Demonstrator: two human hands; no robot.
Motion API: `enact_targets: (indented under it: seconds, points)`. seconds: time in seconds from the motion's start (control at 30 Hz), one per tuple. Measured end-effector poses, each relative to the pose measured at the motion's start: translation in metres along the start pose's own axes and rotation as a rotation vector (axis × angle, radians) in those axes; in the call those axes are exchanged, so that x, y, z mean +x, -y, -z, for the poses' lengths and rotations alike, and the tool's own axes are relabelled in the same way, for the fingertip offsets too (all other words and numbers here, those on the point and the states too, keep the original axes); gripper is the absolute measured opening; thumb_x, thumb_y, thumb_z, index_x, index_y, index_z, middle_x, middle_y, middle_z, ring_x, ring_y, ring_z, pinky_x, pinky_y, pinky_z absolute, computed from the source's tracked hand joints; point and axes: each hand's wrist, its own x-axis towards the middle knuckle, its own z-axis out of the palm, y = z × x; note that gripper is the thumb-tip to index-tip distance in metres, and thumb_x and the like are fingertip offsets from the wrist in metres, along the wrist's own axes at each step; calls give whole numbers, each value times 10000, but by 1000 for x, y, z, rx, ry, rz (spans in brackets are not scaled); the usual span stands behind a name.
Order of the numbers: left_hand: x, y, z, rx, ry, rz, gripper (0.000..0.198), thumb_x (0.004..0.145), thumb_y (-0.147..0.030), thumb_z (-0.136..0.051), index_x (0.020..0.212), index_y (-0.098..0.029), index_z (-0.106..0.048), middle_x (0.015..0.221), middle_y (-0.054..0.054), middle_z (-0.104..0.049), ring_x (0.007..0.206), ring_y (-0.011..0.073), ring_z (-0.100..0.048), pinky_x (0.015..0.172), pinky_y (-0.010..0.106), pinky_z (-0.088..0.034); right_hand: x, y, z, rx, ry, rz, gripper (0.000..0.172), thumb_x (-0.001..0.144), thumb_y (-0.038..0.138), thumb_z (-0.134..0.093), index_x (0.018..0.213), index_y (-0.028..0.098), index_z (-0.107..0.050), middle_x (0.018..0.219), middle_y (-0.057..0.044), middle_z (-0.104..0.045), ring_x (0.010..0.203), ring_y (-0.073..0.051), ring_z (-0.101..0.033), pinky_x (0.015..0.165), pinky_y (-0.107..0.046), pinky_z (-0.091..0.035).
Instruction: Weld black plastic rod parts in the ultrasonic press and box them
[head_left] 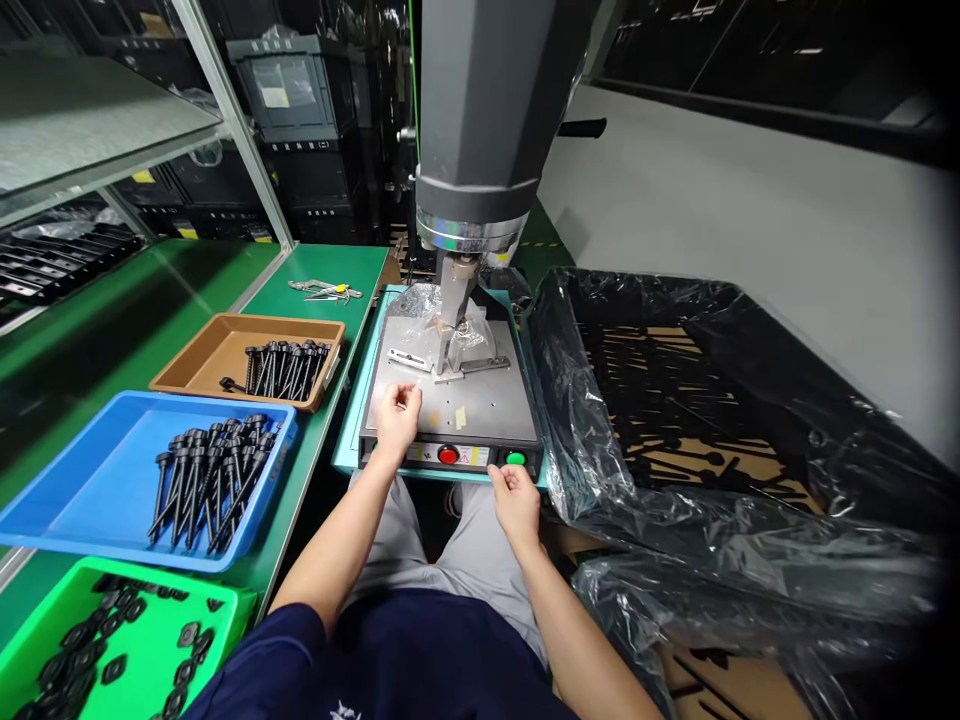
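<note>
Over the front left of the machine's grey metal plate (420, 405) is my left hand (397, 420), its thumb and fingertips pinched together. Whatever it may hold is too small or hidden to make out. My right hand (516, 505) is at the plate's front edge, just below the green button (515, 459), with its fingers curled in and nothing visible in them. A red button (448, 455) sits on the front panel between the hands. Beyond them, the machine's metal horn (453, 300) reaches down to a small fixture (448, 372) with clear plastic film around it.
At left, a brown tray (202, 350) and a blue tray (90, 480) hold black long-stemmed parts; a green tray (161, 640) holds small black pieces. Pliers (324, 290) lie behind. On the right stands a box lined with black plastic (577, 430), containing black parts.
</note>
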Motion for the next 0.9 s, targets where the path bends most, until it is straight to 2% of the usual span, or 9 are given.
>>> enact_targets:
  seconds: [0.07,0.13,0.23,0.33,0.43,0.5,0.57,0.77,0.9]
  points:
    - [21,-1,-8,59,-7,-116,278,832,-211,-591,1105,-179,-634,977,74,-646,788,157,-610,635,257,-505,9,7,-3,43,68,19,443,814,657,-613,733,232,-519,636,0,-529,580,-177,-498,569,-300,-422]
    - [42,-4,-15,111,-11,-238,459,808,-139,-566,1264,-191,-579,1171,123,-601,917,182,-620,656,265,-529,22,17,-7,83,147,32,424,824,639,-609,760,224,-550,626,5,-522,563,-169,-489,536,-290,-415]
    - [67,-10,-23,203,-21,-414,611,778,-97,-575,1376,-204,-516,1308,153,-525,1156,246,-571,834,343,-558,46,33,-14,113,237,36,419,831,627,-604,810,209,-597,610,10,-522,539,-159,-488,506,-279,-411]
    - [84,-17,-26,305,32,-564,563,793,-105,-603,1344,-214,-561,1374,155,-500,1281,292,-497,993,433,-502,73,48,-22,125,301,28,403,804,602,-628,829,199,-617,634,-3,-568,542,-155,-516,503,-274,-427]
    - [96,-21,-29,338,118,-670,344,866,-152,-585,1195,-204,-668,1378,159,-516,1265,299,-506,994,436,-489,101,60,-32,123,350,2,420,762,572,-651,923,183,-643,667,-8,-611,526,-143,-521,469,-258,-409]
    - [102,-21,-30,330,136,-711,216,911,-213,-570,1072,-194,-713,1354,157,-539,1244,297,-520,992,435,-485,118,65,-40,106,378,1,470,751,553,-646,1019,166,-654,672,-4,-623,510,-132,-512,456,-245,-394]
    - [106,-21,-32,307,123,-718,182,925,-255,-572,1000,-194,-726,1325,145,-561,1224,286,-533,993,429,-482,133,70,-47,72,410,21,517,757,527,-627,1105,145,-655,679,-2,-632,506,-125,-509,465,-242,-398]
    - [113,-25,-35,274,131,-674,173,923,-264,-567,959,-196,-722,1291,131,-588,1195,254,-551,986,405,-486,160,87,-64,-102,444,157,584,838,400,-539,1333,94,-596,736,-13,-665,523,-121,-527,562,-268,-450]
    - [114,-26,-36,263,127,-671,168,922,-263,-569,942,-199,-722,1277,123,-601,1185,242,-557,984,401,-493,168,98,-67,-207,392,260,573,879,377,-502,1371,94,-580,710,-2,-646,551,-139,-533,640,-288,-484]
